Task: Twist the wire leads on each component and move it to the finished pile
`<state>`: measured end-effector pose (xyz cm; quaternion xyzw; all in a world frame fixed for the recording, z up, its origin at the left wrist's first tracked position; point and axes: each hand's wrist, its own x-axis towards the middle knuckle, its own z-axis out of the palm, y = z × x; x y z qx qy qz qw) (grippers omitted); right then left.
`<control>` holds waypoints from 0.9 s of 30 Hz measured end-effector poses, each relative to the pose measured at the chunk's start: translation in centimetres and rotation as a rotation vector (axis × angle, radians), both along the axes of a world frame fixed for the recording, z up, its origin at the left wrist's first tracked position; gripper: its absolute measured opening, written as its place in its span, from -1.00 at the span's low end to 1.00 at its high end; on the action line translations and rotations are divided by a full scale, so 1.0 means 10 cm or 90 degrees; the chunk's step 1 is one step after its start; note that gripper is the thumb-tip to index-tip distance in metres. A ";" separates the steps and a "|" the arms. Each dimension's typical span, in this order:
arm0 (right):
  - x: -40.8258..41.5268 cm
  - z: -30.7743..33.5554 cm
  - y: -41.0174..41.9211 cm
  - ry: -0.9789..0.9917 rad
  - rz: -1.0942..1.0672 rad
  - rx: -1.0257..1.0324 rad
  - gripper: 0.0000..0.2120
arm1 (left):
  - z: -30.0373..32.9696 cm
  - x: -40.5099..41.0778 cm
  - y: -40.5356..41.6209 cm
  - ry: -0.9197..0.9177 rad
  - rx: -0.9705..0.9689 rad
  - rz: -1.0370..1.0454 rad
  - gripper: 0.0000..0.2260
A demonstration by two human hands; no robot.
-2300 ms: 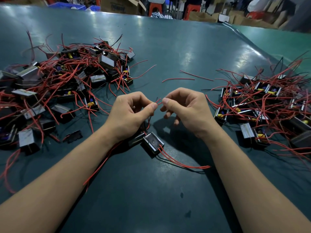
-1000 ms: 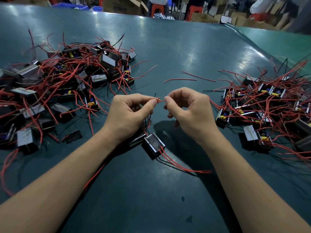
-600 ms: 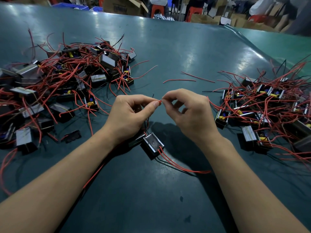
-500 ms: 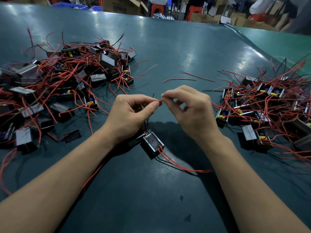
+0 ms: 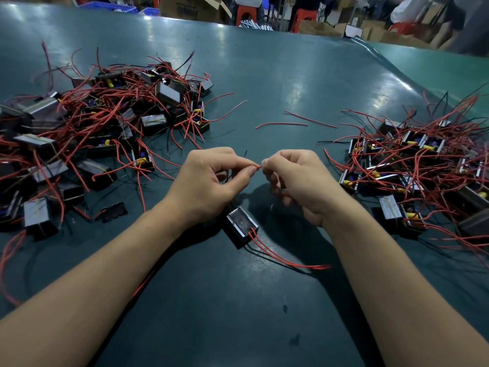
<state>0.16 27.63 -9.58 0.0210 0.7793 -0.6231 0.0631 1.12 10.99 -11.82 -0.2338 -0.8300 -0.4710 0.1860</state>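
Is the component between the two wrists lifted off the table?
No, the component rests on the table while both hands pinch its red lead above.

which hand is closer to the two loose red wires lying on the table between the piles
Right. The right hand sits just below the loose red wires; the left hand is lower-left, farther off.

Two hands, two piles, one component between them

Two hands (image 5: 209, 181) (image 5: 299, 181) meet over one lone component (image 5: 241, 225) on the counter (image 5: 264, 75). Two piles of wired components lie left (image 5: 100, 128) and right (image 5: 418, 168), too tangled to count. Two loose red wires (image 5: 281, 124) (image 5: 309, 119) lie apart. Three red stools (image 5: 244, 13) stand behind.
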 end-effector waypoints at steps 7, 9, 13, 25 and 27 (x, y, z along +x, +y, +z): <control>0.11 -0.06 -0.11 0.521 -0.044 0.459 -0.81 | -0.02 0.00 0.00 -0.019 0.053 0.050 -0.93; 0.07 -0.04 0.01 0.523 0.035 0.409 -0.89 | -0.01 0.00 0.00 -0.053 0.084 0.056 -0.94; 0.00 -0.02 0.17 0.573 0.108 0.407 -0.78 | 0.00 0.01 0.01 -0.065 0.088 0.037 -0.93; 0.02 0.00 0.10 0.272 0.129 0.233 -0.76 | 0.03 0.03 0.00 0.035 0.002 -0.010 -0.92; 0.03 0.03 0.06 0.071 0.089 0.052 -0.68 | 0.04 0.04 0.01 0.093 -0.024 -0.009 -0.94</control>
